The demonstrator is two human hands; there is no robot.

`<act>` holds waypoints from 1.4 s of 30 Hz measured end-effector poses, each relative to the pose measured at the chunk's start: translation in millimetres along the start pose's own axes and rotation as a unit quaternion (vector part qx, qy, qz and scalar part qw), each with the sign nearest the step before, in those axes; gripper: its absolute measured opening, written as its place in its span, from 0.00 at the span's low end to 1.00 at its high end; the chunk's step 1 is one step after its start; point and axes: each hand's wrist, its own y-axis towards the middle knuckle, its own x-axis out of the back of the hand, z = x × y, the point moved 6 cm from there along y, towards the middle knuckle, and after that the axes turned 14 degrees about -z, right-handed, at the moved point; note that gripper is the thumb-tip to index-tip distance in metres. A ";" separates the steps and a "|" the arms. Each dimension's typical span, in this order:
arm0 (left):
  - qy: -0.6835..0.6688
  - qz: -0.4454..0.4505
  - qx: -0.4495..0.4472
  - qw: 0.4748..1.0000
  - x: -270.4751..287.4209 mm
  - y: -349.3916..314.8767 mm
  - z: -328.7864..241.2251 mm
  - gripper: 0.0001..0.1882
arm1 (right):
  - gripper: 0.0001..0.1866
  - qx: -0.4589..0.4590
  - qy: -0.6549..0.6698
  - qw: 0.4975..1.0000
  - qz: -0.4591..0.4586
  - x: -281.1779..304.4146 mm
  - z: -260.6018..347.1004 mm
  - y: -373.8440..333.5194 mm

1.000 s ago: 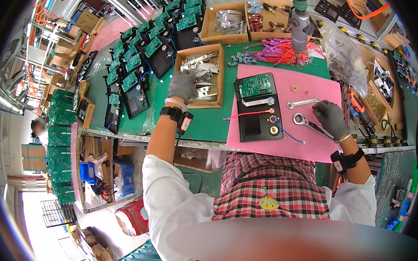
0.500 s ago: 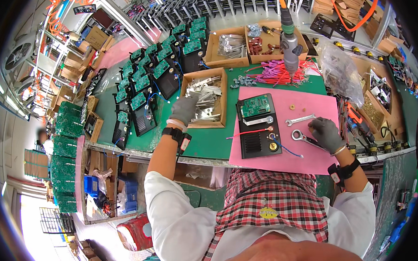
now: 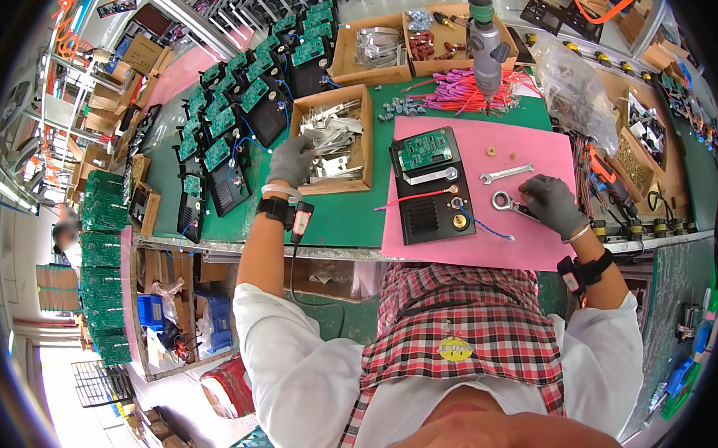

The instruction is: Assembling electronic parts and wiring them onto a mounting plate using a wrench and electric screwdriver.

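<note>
My left hand [image 3: 291, 162], in a grey glove, is at the left rim of a cardboard box [image 3: 367, 156] of bent metal strips [image 3: 333, 131]. Its fingers are curled together; whatever they may hold is hidden. My gloved right hand [image 3: 554, 205] curls over the handle of a ratchet wrench [image 3: 502, 201] lying on a pink mat [image 3: 502, 245]. An open-ended wrench [image 3: 506, 173] lies just beyond. Between my hands lies a black panel [image 3: 427, 215] bearing a green circuit board [image 3: 425, 149], a metal strip [image 3: 431, 176], a red wire [image 3: 412, 198] and a blue wire [image 3: 487, 228].
Rows of similar black panels with boards [image 3: 252, 95] cover the table's left side. A power screwdriver [image 3: 486, 57] hangs above red and pink wires [image 3: 453, 90]. Small brass parts [image 3: 491, 151] lie on the mat. A clear plastic bag [image 3: 569, 93] sits at the right.
My left hand has drawn back toward the box's left rim. My right hand has come down slightly over the ratchet wrench's handle. The whole view has shifted upward.
</note>
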 end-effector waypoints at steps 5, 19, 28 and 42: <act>-0.165 -0.126 0.037 0.977 8.6 -0.2 11.7 0.08 | 0.06 -0.009 -0.020 1.000 0.014 -0.2 3.3 -0.1; -0.526 0.409 0.105 0.738 -40.4 -144.8 -140.8 0.09 | 0.07 -0.017 -0.019 0.999 0.024 -5.9 -2.7 17.8; -0.487 0.407 0.101 0.766 -57.5 -145.2 -142.5 0.10 | 0.10 -0.021 -0.084 0.996 0.016 -41.6 -16.5 67.0; -0.338 0.299 -0.013 0.892 -71.9 -148.4 -147.9 0.09 | 0.09 -0.020 -0.151 0.985 0.081 -55.5 -9.3 89.9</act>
